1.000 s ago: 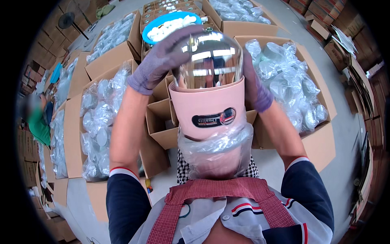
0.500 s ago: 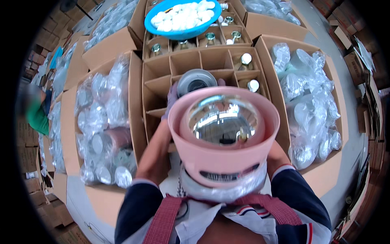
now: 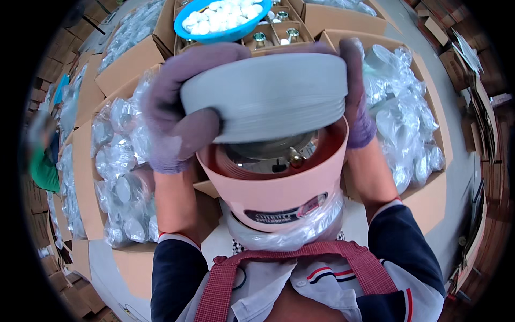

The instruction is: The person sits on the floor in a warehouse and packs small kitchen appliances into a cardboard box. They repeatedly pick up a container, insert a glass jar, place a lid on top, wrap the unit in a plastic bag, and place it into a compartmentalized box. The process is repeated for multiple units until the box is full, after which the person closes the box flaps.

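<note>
Head view shows my left hand [image 3: 179, 104] and right hand [image 3: 355, 94] both gripping the round grey piece [image 3: 265, 94], which has come from beyond the pink tub [image 3: 271, 190] to over its open top, so the two are close together now.

Left grip [image 3: 182, 104] and right grip [image 3: 356, 99] hold a round gray part [image 3: 268, 96].

The grey piece [image 3: 268, 94] looks matt, the pink casing [image 3: 268, 194] smooth, the plastic wrap [image 3: 279, 237] glossy
</note>
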### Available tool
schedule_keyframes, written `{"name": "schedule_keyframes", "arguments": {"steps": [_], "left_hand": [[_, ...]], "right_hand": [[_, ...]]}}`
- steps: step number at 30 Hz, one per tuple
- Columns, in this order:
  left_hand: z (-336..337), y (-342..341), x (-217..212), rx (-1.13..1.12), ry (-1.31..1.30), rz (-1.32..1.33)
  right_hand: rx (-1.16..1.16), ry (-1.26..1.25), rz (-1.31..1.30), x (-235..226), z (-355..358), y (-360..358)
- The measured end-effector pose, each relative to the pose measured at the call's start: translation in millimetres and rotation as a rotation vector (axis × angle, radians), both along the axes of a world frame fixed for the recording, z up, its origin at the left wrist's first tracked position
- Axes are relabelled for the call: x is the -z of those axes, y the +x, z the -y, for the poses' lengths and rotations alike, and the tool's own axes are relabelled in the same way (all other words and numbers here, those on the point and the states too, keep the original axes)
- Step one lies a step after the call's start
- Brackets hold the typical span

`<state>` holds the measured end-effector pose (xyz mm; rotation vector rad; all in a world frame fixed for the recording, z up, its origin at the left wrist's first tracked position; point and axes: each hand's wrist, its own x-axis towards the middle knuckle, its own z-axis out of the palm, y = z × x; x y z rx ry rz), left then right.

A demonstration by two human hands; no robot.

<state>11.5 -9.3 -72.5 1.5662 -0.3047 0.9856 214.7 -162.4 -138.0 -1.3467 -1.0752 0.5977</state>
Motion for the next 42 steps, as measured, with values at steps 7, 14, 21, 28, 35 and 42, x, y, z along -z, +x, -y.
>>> {"name": "schedule_keyframes", "arguments": {"steps": [7, 14, 21, 28, 35, 42], "left_hand": [[11.8, -15.8, -5.2, -0.108, 0.374, -0.189], [8.1, -21.5, 26.2, -0.059, 0.164, -0.007], [65.2, -28.8, 8.8, -0.488, 0.209, -0.284], [27.8, -13.0, 41.3, 0.101, -0.768, -0.116], [35.4, -33.6, 27.9, -0.142, 0.101, -0.252], [61.6, -42.3, -3.1, -0.557, 0.211, -0.295]], "right_hand": [[-0.205, 0.277, 0.126, -25.0, -5.8, -10.2], [-0.088, 0.342, 0.225, -53.1, 17.1, -38.0], [-0.253, 0.367, -0.165, -26.3, 12.5, -36.7], [-0.131, 0.423, 0.497, -78.9, 28.3, -71.7], [-0.135, 0.300, 0.006, 2.4, 18.9, -37.1], [-0.010, 0.124, -0.381, -64.8, 11.6, -66.6]]}}
